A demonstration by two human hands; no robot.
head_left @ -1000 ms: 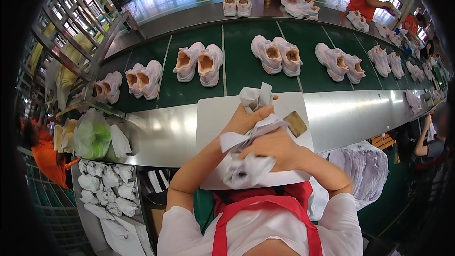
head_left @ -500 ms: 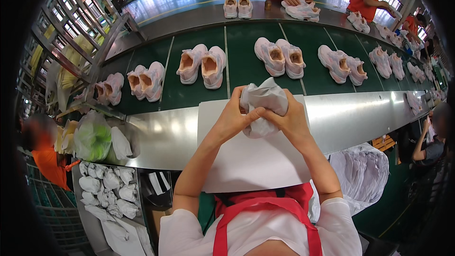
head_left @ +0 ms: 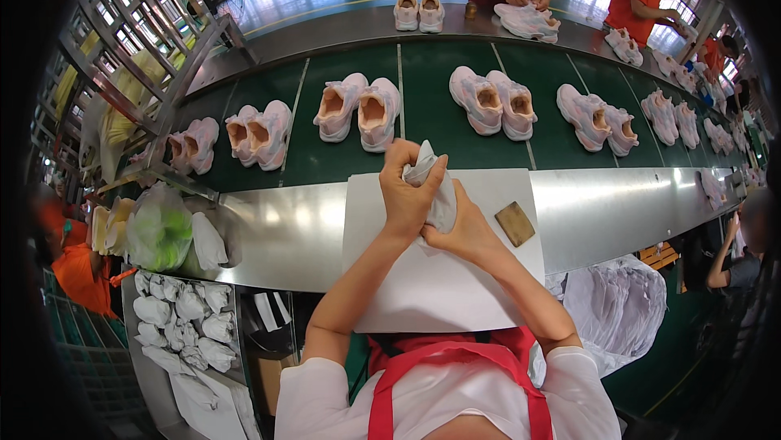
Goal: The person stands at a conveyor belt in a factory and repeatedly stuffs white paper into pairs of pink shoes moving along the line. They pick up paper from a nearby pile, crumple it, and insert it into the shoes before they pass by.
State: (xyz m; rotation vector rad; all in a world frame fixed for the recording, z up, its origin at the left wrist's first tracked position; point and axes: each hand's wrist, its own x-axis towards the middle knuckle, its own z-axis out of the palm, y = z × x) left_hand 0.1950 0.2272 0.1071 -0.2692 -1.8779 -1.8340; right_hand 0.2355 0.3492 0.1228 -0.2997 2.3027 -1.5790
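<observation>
A wad of white paper (head_left: 440, 205) is squeezed between my two hands, above a stack of flat white paper sheets (head_left: 382, 285). My left hand (head_left: 407, 196) grips its upper end, fingers curled round it, and a pointed tip sticks up past them. Lower down, my right hand (head_left: 464, 224) wraps the paper from the right side. A small brown block (head_left: 515, 223) lies on the sheets to the right of my right hand. Just beyond my hands, a pair of pale pink sneakers (head_left: 378, 114) stands on the green conveyor belt (head_left: 423, 74).
More sneaker pairs (head_left: 488, 102) line the belt. At the lower left, a bin holds several crumpled paper wads (head_left: 191, 303). A plastic bag with green contents (head_left: 159, 228) sits at the left. A bag of paper (head_left: 614, 302) is at the right. Co-workers stand across the belt.
The paper wad has gone from a wide, rounded bundle to a narrower, twisted one. My hands have shifted closer together around it, uncovering the brown block on the sheets.
</observation>
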